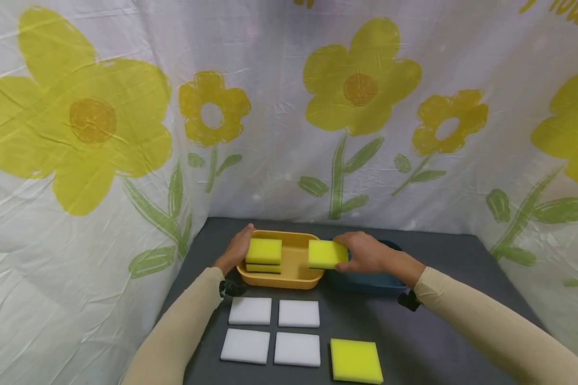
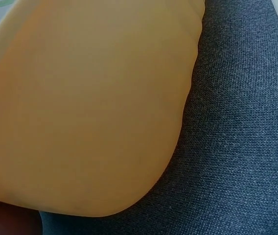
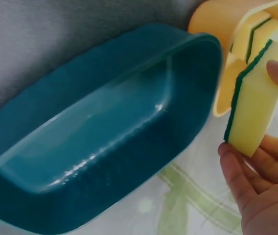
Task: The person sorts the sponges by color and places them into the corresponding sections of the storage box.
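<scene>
My right hand [image 1: 368,252] pinches a yellow sponge [image 1: 327,254] with a dark green scouring side, thumb on one face and fingers on the other. It is held over the right end of a yellow-orange plastic basin [image 1: 302,282]. Inside that basin's left end, more yellow sponges [image 1: 264,251] are stacked. My left hand [image 1: 237,250] grips the basin's left end; its fingertips are partly hidden. The left wrist view shows mostly the basin's outer wall [image 2: 90,107]. Close below my right hand stands a blue basin [image 3: 95,132], with nothing visible inside.
Several white sponges [image 1: 251,311] lie in two rows on the dark grey cloth in front of the yellow-orange basin. One more yellow sponge [image 1: 356,361] lies to their right, near me. A white curtain [image 1: 270,176] with yellow flowers encloses the table's back and sides.
</scene>
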`<state>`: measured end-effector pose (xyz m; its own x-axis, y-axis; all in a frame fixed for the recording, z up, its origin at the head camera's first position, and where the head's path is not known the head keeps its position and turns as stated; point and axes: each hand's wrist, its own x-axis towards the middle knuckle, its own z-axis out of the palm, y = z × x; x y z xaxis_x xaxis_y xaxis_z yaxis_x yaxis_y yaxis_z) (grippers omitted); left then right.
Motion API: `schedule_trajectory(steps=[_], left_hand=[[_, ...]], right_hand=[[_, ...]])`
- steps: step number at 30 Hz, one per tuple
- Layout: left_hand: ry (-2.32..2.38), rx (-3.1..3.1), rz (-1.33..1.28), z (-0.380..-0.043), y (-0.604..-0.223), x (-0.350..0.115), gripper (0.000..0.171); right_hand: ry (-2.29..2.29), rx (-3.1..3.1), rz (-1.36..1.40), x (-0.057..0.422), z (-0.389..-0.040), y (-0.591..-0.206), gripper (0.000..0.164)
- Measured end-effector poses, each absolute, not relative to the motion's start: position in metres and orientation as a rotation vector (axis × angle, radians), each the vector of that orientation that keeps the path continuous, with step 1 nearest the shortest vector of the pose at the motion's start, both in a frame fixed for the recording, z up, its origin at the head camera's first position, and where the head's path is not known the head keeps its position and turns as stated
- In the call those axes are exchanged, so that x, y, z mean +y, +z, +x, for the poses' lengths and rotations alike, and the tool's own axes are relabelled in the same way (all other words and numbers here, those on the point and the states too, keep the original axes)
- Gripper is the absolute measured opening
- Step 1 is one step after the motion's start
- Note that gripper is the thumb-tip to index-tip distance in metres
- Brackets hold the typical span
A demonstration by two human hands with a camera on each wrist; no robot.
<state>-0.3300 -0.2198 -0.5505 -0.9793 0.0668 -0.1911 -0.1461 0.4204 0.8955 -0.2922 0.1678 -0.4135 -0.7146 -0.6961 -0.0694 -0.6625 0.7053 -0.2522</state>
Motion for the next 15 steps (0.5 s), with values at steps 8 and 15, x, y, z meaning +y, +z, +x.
schedule_trajectory(steps=[8, 15], left_hand=[[1.591, 2.473, -0.096, -0.330, -0.550, -0.218, 0.083], [1.595, 2.477, -0.087, -0.330, -0.549, -0.220, 0.085]], right_hand=[[-0.259, 2.753, -1.120, 0.149, -0.307, -0.416, 0.061], [-0.244, 2.753, -1.112, 0.131, -0.316, -0.419, 0.057]])
